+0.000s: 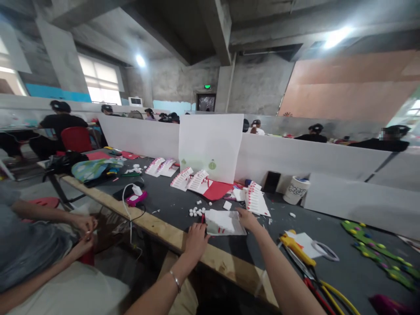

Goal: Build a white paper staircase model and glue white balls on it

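Observation:
A folded white sheet (226, 222) with small red strips on it lies near the table's front edge. My left hand (197, 239) is at its left edge, fingers bent over that side; a thin red piece shows beside the fingertips. The right edge is held by my right hand (247, 218), its fingers closed on the far corner. Just beyond my left hand sits a cluster of small white balls (197, 211). A small white square (227, 205) lies behind the sheet. White stepped paper pieces with red tips (256, 199) rest farther back.
To the right lie a yellow-handled tool (297, 249), red-handled pliers (310, 280), a tape roll (324, 250) and green strips with coloured dots (377, 249). A white board (211, 140) stands behind. A pink power strip (136, 198) is at left. A co-worker's hands (85, 227) are beside the table.

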A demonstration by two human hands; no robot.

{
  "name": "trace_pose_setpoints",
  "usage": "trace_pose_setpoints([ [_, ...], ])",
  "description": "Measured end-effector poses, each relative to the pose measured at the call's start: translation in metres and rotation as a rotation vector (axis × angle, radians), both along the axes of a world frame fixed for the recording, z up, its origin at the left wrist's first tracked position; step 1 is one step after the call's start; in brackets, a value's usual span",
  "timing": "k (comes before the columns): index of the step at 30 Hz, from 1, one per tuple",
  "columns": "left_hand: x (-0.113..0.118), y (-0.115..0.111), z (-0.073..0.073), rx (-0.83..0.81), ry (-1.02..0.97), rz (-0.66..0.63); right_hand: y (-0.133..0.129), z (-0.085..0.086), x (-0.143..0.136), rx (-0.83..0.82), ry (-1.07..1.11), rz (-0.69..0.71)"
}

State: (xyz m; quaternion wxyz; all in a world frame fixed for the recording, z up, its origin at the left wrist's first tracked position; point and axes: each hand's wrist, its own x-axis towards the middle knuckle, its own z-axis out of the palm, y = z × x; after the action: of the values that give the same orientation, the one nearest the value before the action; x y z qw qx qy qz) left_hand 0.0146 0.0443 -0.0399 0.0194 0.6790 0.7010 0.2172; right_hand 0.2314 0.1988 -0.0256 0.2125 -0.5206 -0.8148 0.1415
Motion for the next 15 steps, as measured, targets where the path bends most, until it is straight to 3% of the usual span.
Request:
trace_pose_setpoints([
  [7,-0.006,0.011,-0.007,0.010,-0.267,0.008,0.010,-0.008,0.014,-0.298,0.033,-0.033],
  [12,-0.011,0.037,0.006,0.156,-0.968,-0.039,-0.007,0.003,0.048,-0.531,0.250,-0.097],
  [15,-0.008,0.063,0.023,0.161,-1.186,-0.091,-0.028,0.007,0.063,-0.611,0.487,-0.123],
])
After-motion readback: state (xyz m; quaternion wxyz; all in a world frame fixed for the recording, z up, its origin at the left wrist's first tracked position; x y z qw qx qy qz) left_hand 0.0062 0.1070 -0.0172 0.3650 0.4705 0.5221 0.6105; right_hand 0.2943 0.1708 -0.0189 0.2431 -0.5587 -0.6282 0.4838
